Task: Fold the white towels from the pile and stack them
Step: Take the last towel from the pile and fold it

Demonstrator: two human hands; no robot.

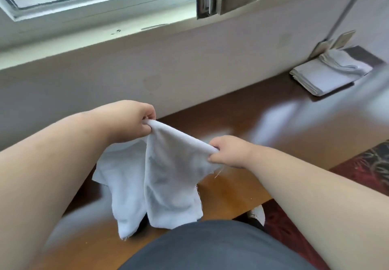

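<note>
The white towel hangs between the two hands, its top edge stretched taut from the left hand down to the right hand; that edge is the long axis, slanting from far-left to near-right. Each hand pinches a top corner with curled fingers and thumb, and the cloth drops below them in two loose flaps towards the person's body, its lower edge down near the wooden table. The likely next move is a fold, bringing one corner across to the other. The stack of folded towels lies well beyond and to the right of the right hand, which is the nearer one to it, against the wall under the window sill. Patterned red carpet shows right of the right forearm
</note>
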